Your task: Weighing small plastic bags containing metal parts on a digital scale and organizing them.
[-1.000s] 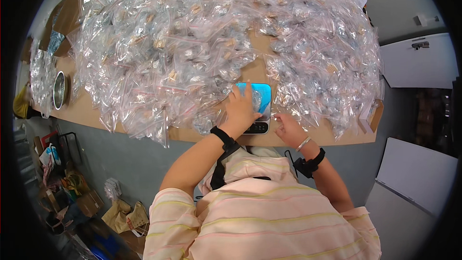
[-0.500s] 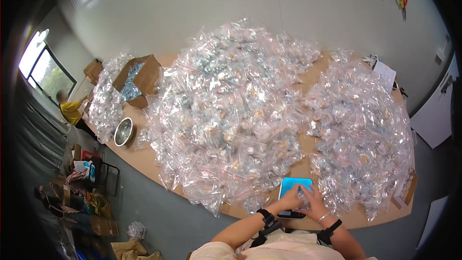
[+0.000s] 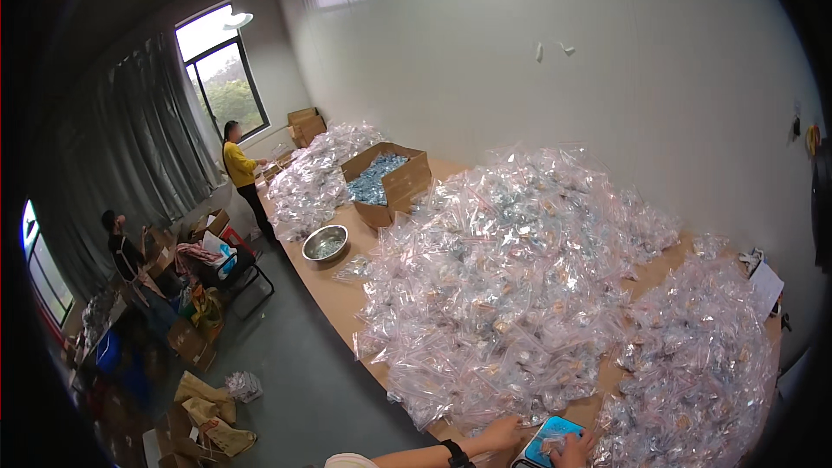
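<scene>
A small digital scale [image 3: 568,424] with a bright blue top lies at the table's near edge. My right hand [image 3: 574,451] is over it, fingers closed on a small clear plastic bag [image 3: 551,444] at the scale's top. To the left of the scale is my left hand [image 3: 500,435], by the near edge of a large heap of clear zip bags [image 3: 511,295]; its fingers are too small and blurred to read. Another heap of such bags [image 3: 693,373] rises to the right of the scale. The bags' small contents cannot be made out.
On the brown table [image 3: 334,290] stand a steel bowl [image 3: 326,244] and a cardboard box [image 3: 407,186] of blue-grey packets. A farther bag heap [image 3: 312,178] lies near a person in yellow [image 3: 240,165]. Another person [image 3: 121,247], cartons and a chair [image 3: 251,282] are at left.
The view has swung toward the left, bringing the window and a second person up into sight. My hands, together over the scale before, are now apart, the left one off to the scale's left.
</scene>
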